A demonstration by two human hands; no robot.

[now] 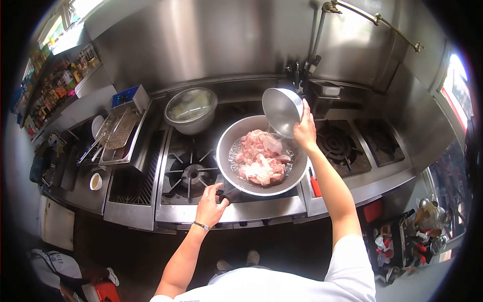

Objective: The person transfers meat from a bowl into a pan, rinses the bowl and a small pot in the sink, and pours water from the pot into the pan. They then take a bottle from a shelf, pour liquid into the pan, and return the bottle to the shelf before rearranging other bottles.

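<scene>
White shirt (266, 284) fabric lies nearest the camera, with both bare arms reaching forward from it over the stove (236, 209). Raw meat (261, 156) sits heaped in the wide pan (237, 185), with bubbling liquid around it, forward of the left hand (209, 207) and below and to the left of the right hand (305, 130). The right hand grasps the metal bowl (282, 111) at its rim, holding it tipped over the far side of the pan. The left hand has its finger and thumb curved at the pan's black handle (231, 195); whether they are closed on it, I cannot tell. Beneath the pan is the steel range, backed by a shiny metal wall (221, 45), with an unoccupied burner (193, 173) to the left and more burners to the right. A lidded pot (191, 111) stands behind the left burner, just beside the pan, and knives (298, 73) stand behind the bowl. Farther left are a wire basket (121, 128) and a small cup (95, 181); at the lower left, part of another person (58, 264) shows
</scene>
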